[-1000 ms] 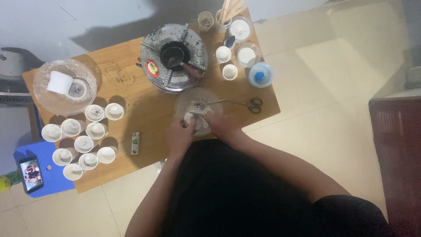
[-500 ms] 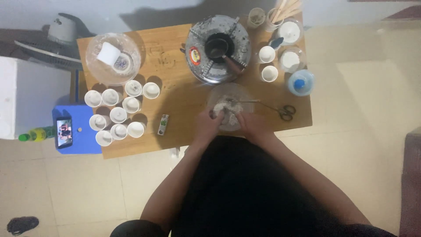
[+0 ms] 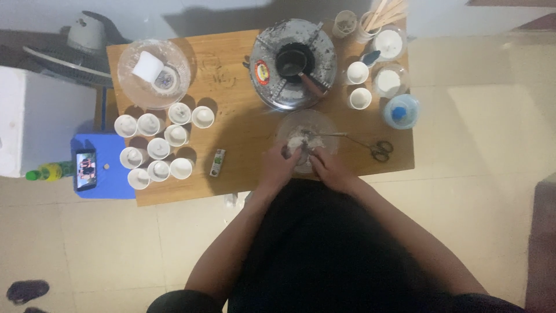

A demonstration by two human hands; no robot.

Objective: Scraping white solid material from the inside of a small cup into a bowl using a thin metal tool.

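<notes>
On the wooden worktop, the glass bowl near its edge is being clamped by both hands, left and right; a hard press could be tipping it off.

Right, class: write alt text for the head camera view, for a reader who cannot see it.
Seen from above, a person's left hand and right hand work pale stuff in a clear bowl on a wooden table. White cups cluster left; a small stove stands behind.
</notes>
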